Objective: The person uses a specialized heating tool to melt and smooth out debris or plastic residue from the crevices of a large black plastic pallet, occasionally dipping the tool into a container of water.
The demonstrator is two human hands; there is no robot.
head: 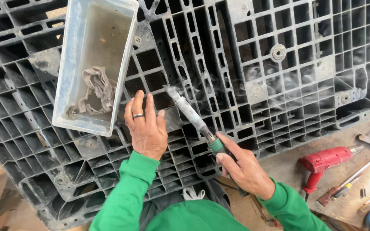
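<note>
Black plastic is what I see most: a big grid pallet (245,77) full of square holes, lying flat under both hands. My right hand (243,167) is wrapped tight around the green grip of a hot iron tool (191,115). Its long grey metal end points up and left, and the tip touches the pallet just beside my other hand. Thin smoke (253,81) drifts over the grid near it.

My left hand (146,126) lies flat and open on the pallet, fingers spread, pressing down and gripping nothing. It has a ring on one finger.

I think the tool is stiff and not too heavy. The metal end looks hot, so the green grip is the only good place to hold it. The pallet looks hard and heavy, but plastic near the tip may go soft.

A clear plastic tub (95,64) sits on the pallet, just left of my left hand, with a crumpled rag (99,87) inside. Off to the right, on the floor, lie a red power tool (324,160) and some hand tools (350,179), well apart from my hands. My left fingers are very near the hot tip.
</note>
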